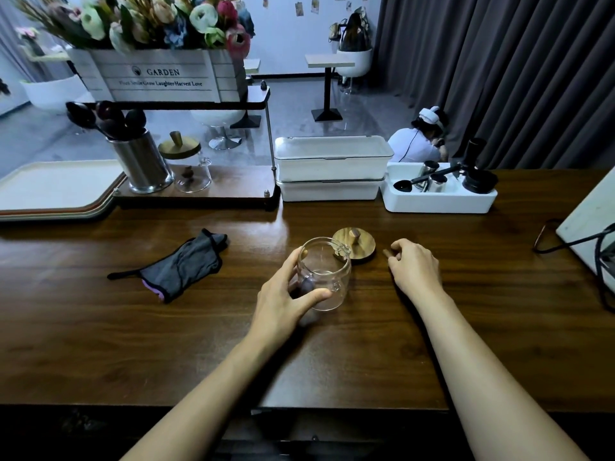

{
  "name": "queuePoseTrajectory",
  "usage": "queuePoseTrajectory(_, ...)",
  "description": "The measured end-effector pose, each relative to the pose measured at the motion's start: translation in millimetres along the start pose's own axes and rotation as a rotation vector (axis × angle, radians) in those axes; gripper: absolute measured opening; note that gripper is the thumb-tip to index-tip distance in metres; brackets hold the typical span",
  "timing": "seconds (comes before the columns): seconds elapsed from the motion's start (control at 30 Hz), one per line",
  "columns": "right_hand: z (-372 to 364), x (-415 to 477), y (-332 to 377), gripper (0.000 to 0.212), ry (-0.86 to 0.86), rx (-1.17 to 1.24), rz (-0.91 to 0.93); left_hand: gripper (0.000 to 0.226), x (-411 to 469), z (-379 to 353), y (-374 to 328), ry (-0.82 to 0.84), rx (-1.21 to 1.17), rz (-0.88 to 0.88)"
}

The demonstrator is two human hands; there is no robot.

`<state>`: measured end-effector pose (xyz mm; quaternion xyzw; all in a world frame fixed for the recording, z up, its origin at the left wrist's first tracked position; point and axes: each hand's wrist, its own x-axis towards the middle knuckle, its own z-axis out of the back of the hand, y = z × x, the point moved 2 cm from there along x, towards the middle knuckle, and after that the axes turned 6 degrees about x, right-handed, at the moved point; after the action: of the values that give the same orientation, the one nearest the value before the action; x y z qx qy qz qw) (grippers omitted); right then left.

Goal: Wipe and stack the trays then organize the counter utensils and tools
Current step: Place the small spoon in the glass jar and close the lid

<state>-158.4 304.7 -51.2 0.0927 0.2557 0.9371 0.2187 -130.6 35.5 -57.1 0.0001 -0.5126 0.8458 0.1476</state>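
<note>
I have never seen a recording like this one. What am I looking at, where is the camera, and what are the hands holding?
There is no machine here: a person works with bare hands. The one picture comes from a camera worn on the person's head, looking forward and down, so the arms enter from the bottom. The left hand grips an open glass jar on the wooden counter. The right hand seems to pinch a small brown piece; what it is I cannot tell. A wooden lid lies just behind the jar. A grey cloth lies to the left, stacked trays farther back.
</note>
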Motion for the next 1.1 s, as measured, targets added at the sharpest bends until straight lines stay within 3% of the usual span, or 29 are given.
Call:
queuePoseTrajectory(0.17,5,-4,4,0.027,0.098,-0.085,-0.067,0.084,-1,0,0,-0.008,-0.008,-0.008)
queuePoseTrajectory(0.3,5,-10,7,0.017,0.038,-0.128,-0.06,0.085,-1,0,0,0.002,-0.018,-0.017)
queuePoseTrajectory(0.47,1,-21,3,0.024,-0.105,-0.105,0.017,0.091,-2,1,0,0.007,-0.019,-0.019)
queuePoseTrajectory(0.6,0,-26,6,0.02,-0.06,-0.034,0.044,0.087,-3,1,0,0.011,-0.013,-0.021)
queuePoseTrajectory(0.7,4,-30,11,0.015,-0.008,0.161,0.085,0.091,-3,2,2,0.008,-0.02,-0.021)
queuePoseTrajectory(0.9,37,-46,44,0.036,-0.019,0.787,0.138,0.088,-2,1,4,-0.005,-0.007,-0.024)
queuePoseTrajectory(1.1,58,-57,73,0.025,0.017,1.184,0.165,0.076,-3,1,2,-0.011,-0.001,-0.032)
